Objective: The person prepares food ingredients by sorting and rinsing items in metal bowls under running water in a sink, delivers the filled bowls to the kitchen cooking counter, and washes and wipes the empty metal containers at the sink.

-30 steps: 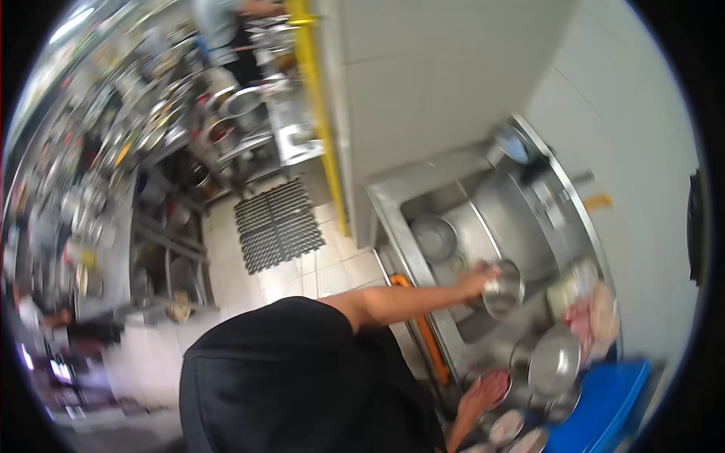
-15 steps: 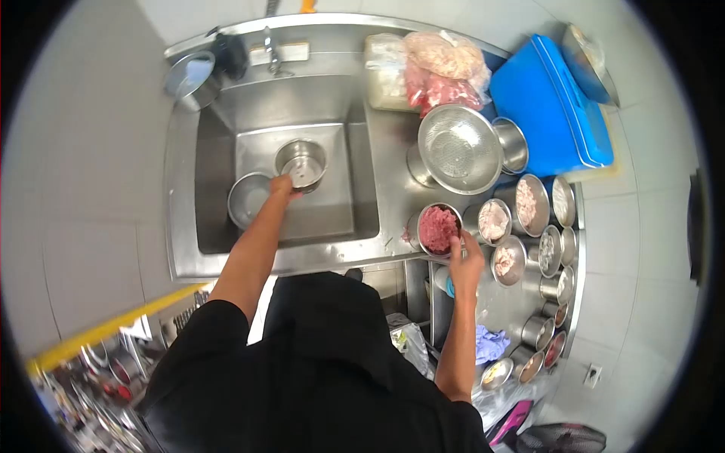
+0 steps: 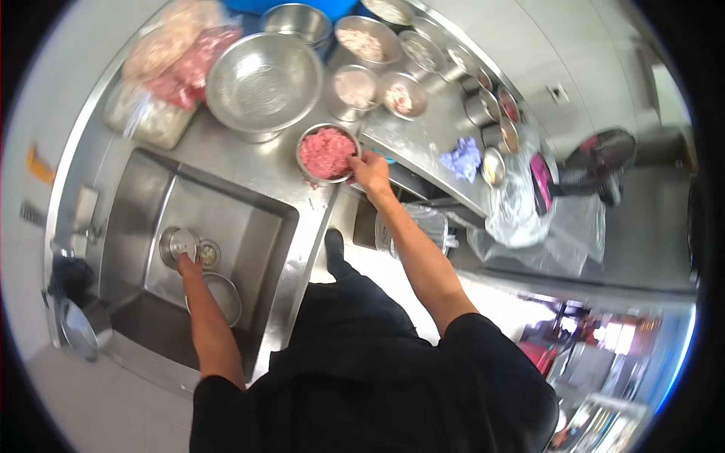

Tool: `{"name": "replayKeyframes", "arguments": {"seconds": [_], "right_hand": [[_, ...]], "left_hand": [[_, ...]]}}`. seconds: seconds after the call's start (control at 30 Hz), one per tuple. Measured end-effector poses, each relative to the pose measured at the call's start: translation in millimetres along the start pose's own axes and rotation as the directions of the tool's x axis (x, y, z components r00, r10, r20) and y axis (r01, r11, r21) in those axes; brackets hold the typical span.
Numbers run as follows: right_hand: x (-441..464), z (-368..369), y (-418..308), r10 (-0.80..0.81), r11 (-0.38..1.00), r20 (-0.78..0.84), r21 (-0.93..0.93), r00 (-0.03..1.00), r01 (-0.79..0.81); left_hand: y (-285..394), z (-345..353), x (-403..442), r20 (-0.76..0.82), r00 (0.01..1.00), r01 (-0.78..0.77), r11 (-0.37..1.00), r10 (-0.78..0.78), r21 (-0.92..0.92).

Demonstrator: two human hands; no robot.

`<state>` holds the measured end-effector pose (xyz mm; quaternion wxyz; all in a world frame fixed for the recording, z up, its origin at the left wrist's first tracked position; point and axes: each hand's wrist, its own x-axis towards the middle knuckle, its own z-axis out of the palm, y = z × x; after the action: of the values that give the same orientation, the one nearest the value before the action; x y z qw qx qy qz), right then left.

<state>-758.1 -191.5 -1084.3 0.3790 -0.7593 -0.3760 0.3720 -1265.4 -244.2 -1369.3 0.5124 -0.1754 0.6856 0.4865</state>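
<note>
Here, a steel bench (image 3: 238, 158) spans the frame's upper left, its sink (image 3: 253, 230) below. A colander (image 3: 264, 83) stands above a bowl of ground meat (image 3: 327, 153) near center, the right grip (image 3: 370, 172) clasping its rim; lower left, the left grip (image 3: 188, 265) grasps a metal pot (image 3: 179, 243) inside the sink.

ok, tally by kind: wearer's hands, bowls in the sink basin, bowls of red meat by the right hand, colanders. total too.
Hands: 2 (left hand, right hand)
Sink basin bowls: 2 (gripped bowl, loose bowl)
Red meat bowl: 1
Colander: 1
Total: 6
</note>
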Motion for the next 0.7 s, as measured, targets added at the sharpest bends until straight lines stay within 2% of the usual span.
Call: {"name": "replayKeyframes", "arguments": {"seconds": [0.03, 0.07, 0.1, 0.13, 0.17, 0.2, 0.23, 0.27, 0.33, 0.37, 0.4, 0.43, 0.47, 0.5, 0.53, 0.57, 0.6, 0.67, 0.7], "right_hand": [[-14, -1, -12, 0.001, 1.000, -0.030, -0.007, 1.000, -0.002], [-31, -5, -27, 0.007, 1.000, -0.055, -0.015, 0.998, -0.008], [-42, -11, -27, 0.028, 1.000, -0.082, 0.004, 0.996, -0.027], [-51, -16, -24, 0.027, 0.999, -0.066, -0.024, 0.997, -0.028], [-60, -18, -23, 0.019, 0.998, -0.041, -0.054, 0.999, -0.021], [-72, -20, -25, 0.027, 0.999, -0.051, -0.039, 0.998, -0.029], [-86, -24, -28, -0.045, 0.994, -0.014, -0.097, 0.999, 0.043], [-98, -32, -27, -0.114, 0.981, 0.006, -0.156, 0.993, 0.113], [-111, -43, -16, -0.320, 0.894, 0.029, -0.323, 0.947, 0.312], [-115, -52, -14, -0.331, 0.900, 0.119, -0.260, 0.936, 0.351], [-116, -65, -14, -0.351, 0.900, 0.214, -0.190, 0.912, 0.392], [-112, -86, -17, -0.251, 0.965, 0.348, 0.018, 0.903, 0.262], [-86, -110, 5, -0.278, 0.937, 0.357, -0.104, 0.892, 0.333], [-57, -142, 17, -0.369, 0.867, 0.287, -0.235, 0.884, 0.439], [-22, -174, 32, -0.340, 0.852, 0.060, -0.404, 0.939, 0.334], [26, -208, 57, -0.219, 0.833, -0.104, -0.537, 0.970, 0.130], [62, -246, 74, -0.212, 0.783, -0.273, -0.622, 0.938, -0.004], [104, -295, 96, -0.299, 0.767, -0.622, -0.608, 0.723, -0.207], [120, -303, 122, -0.290, 0.779, -0.646, -0.588, 0.706, -0.218]], "left_hand": [[1, 20, -35, -0.155, 0.988, 0.016, 0.976, 0.018, 0.218], [-7, 39, -71, 0.056, 0.980, -0.197, 0.965, 0.190, 0.174], [-21, 53, -115, 0.252, 0.901, -0.383, 0.920, 0.352, 0.083], [-25, 77, -187, 0.426, 0.825, -0.458, 0.880, 0.371, 0.122], [-30, 95, -253, 0.669, 0.677, -0.502, 0.857, 0.306, 0.117], [-28, 111, -322, 0.756, 0.630, -0.476, 0.858, 0.177, 0.195], [-32, 125, -370, 0.827, 0.561, -0.458, 0.845, 0.035, 0.275], [-43, 135, -388, 0.858, 0.514, -0.455, 0.844, -0.013, 0.285], [-63, 146, -381, 0.883, 0.470, -0.646, 0.672, -0.025, 0.362], [-66, 148, -391, 0.900, 0.432, -0.664, 0.656, -0.057, 0.360], [-66, 148, -403, 0.891, 0.451, -0.639, 0.677, -0.057, 0.366], [-65, 147, -412, 0.879, 0.474, -0.614, 0.696, -0.050, 0.371], [-64, 145, -415, 0.895, 0.441, -0.573, 0.745, -0.072, 0.342], [-63, 140, -417, 0.906, 0.413, -0.526, 0.788, -0.094, 0.322], [-64, 138, -421, 0.913, 0.394, -0.545, 0.774, -0.104, 0.323], [-67, 137, -425, 0.902, 0.425, -0.537, 0.783, -0.069, 0.314], [-70, 136, -430, 0.888, 0.458, -0.530, 0.792, -0.032, 0.302], [-69, 134, -446, 0.902, 0.431, -0.566, 0.770, -0.029, 0.296], [-70, 135, -458, 0.910, 0.412, -0.585, 0.757, -0.031, 0.291]]}}
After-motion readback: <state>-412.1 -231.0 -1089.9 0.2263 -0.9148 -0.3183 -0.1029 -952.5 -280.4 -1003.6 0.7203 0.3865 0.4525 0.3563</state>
